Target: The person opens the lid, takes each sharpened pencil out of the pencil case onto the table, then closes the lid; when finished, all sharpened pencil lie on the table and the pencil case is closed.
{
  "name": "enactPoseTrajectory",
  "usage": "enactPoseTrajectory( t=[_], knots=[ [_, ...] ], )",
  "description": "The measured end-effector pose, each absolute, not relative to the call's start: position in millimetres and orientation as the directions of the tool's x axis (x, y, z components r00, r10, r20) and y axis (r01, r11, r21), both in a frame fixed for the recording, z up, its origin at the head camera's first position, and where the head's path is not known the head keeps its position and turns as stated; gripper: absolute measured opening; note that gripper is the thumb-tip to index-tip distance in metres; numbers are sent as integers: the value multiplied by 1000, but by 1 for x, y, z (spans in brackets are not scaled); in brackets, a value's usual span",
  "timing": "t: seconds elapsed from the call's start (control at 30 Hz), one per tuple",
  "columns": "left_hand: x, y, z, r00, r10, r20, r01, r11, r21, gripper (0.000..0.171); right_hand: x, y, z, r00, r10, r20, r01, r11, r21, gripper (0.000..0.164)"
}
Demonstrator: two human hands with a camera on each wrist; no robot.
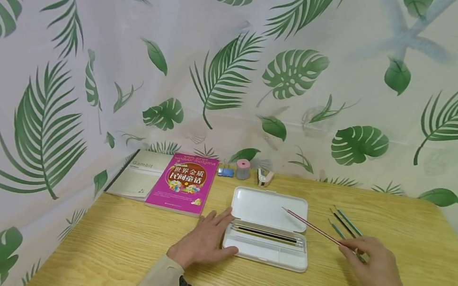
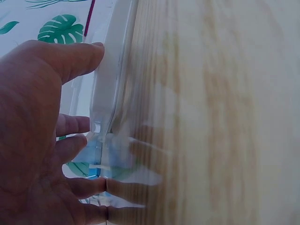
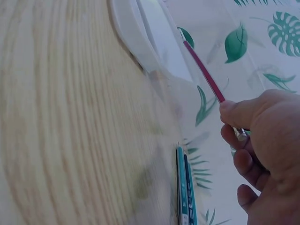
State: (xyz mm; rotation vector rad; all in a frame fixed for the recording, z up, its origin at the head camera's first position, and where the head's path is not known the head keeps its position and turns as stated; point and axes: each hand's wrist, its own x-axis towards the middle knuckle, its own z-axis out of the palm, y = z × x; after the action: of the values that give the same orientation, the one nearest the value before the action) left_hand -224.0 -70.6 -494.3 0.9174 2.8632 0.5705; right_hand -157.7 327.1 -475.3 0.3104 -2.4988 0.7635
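Two hands worked over the wooden tabletop (image 1: 113, 248). On the side away from the right edge, the left hand (image 1: 206, 240) lay with its fingers spread and loosely extended, closed round nothing, its fingertips and thumb at the left end of an open white pencil case (image 1: 250, 249). Toward the right edge, the right hand (image 1: 372, 265) pinched a red pencil (image 1: 313, 225) between thumb and index finger, close to one end, with its other fingers curled beneath. That pencil slanted up from the hand, its sharpened end over the case's raised lid. Several pencils (image 1: 265, 235) lay side by side in the case's back compartment. Three more pencils (image 1: 346, 222), two teal and one dark, lay just beyond the right hand. Farther off, near the far left corner, a magenta book (image 1: 181, 199) overlapped a pale notebook (image 1: 134, 179). Along the far edge stood a pink-topped container (image 1: 243, 169), between a small blue object (image 1: 226, 172) and a small white-and-tan one (image 1: 264, 178).
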Motion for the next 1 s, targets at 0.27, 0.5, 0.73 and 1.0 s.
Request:
enactPoseTrajectory(
  t=[0.27, 0.5, 0.73, 1.0],
  knots=[
    [-224, -70, -495, -820, 571, 28, 539, 756, 371, 82, -149, 352, -476, -853, 106, 511, -205, 833, -515, 7],
    [-224, -70, -494, -823, 568, 22, 534, 760, 370, 83, -142, 360, -486, -894, 125, 429, -106, 873, -477, 8],
    [-224, -70, -494, -824, 566, 20, 530, 759, 379, 82, -141, 361, -496, -905, 82, 417, -117, 895, -430, 6],
    [-225, -71, -496, -823, 567, 31, 536, 757, 373, 82, -141, 361, -497, -942, 63, 330, -65, 930, -363, 6]
  ],
)
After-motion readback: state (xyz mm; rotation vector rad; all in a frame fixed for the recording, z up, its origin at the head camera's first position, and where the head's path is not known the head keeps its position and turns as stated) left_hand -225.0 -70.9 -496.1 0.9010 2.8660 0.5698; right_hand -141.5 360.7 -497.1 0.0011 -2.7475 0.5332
